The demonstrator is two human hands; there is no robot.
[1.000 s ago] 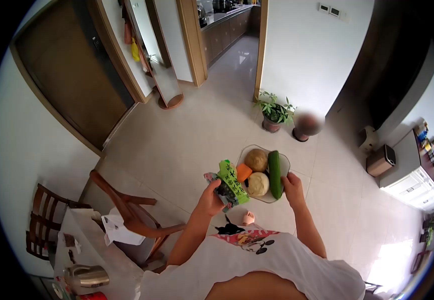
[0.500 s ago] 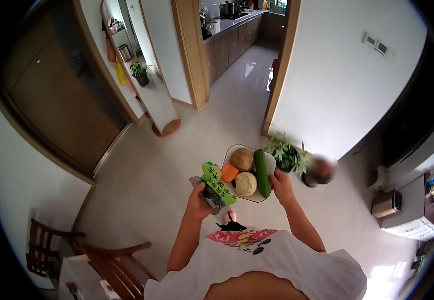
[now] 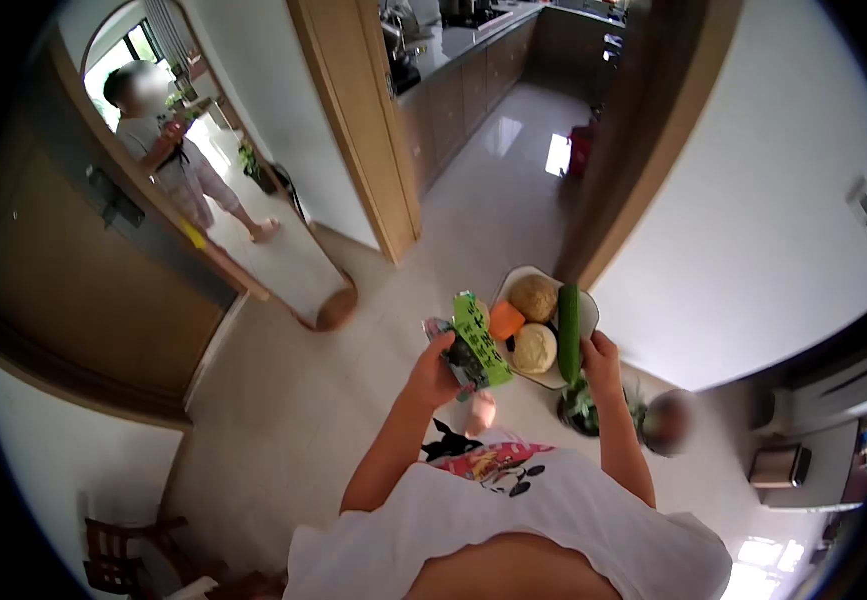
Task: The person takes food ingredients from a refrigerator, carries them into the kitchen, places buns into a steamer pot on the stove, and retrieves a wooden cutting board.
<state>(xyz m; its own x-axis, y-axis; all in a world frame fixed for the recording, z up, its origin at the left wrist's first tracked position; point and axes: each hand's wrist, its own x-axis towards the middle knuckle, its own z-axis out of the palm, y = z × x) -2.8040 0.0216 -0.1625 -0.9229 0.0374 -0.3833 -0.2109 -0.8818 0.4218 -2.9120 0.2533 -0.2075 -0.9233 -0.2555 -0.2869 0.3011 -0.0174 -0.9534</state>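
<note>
White shirt [image 3: 514,514] on me, below and behind the grip, fabric loose and creased, wide curved neckline [image 3: 494,535]. Front has a red-pink printed panel [image 3: 474,464] with pale lettering, plus a cartoon figure [image 3: 509,482] with rounded black shapes. Left sleeve [image 3: 319,548] and right sleeve [image 3: 682,540] short, plain white, forearms bare; left hand [image 3: 437,372] and right hand [image 3: 602,360] bare too. Black piece [image 3: 449,441] just under my left hand, ragged outline, tie or print, can't tell. Mirror [image 3: 299,275] beyond my left hand: pale pinkish trousers [image 3: 204,185], lower leg bare, footwear unclear.
</note>
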